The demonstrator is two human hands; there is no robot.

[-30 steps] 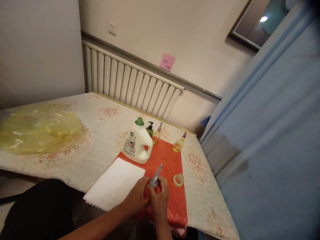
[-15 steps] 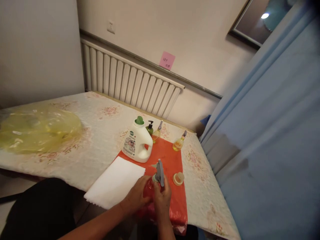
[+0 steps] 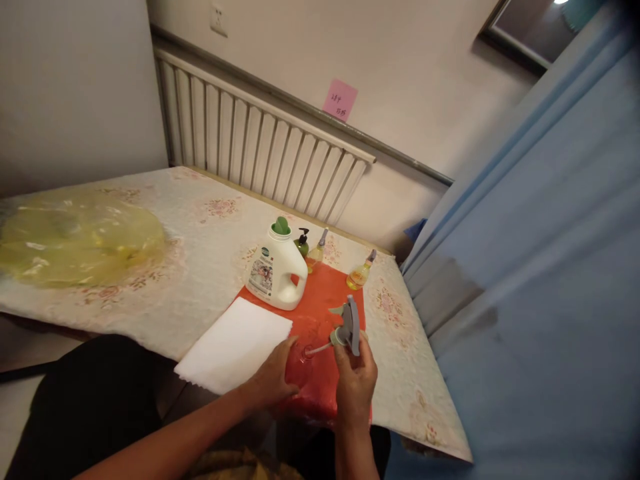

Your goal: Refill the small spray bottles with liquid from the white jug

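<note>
My left hand (image 3: 274,375) is wrapped round a clear bottle (image 3: 305,355), which stands on a red plastic sheet (image 3: 320,297). The bottle is see-through, so the red shows behind it and its outline is hard to make out. My right hand (image 3: 357,379) holds a grey trigger spray head (image 3: 349,325) by its collar, tilted to the right above the bottle. Its thin dip tube (image 3: 320,349) slants down to the bottle's open neck. Left of the bottle lies a folded white cloth (image 3: 235,343).
A white detergent jug (image 3: 265,293) with a green spout stands behind the cloth. Beyond it are a green pump bottle (image 3: 302,245) and a spray bottle (image 3: 316,255); another spray bottle (image 3: 359,275) is further right. A yellow plastic bag (image 3: 80,237) lies left, a blue curtain (image 3: 500,267) hangs right.
My right hand has lifted the spray head off the bottle, up and to the right, drawing out the tube. The beige cap is now out of sight. The camera has tilted down slightly.
</note>
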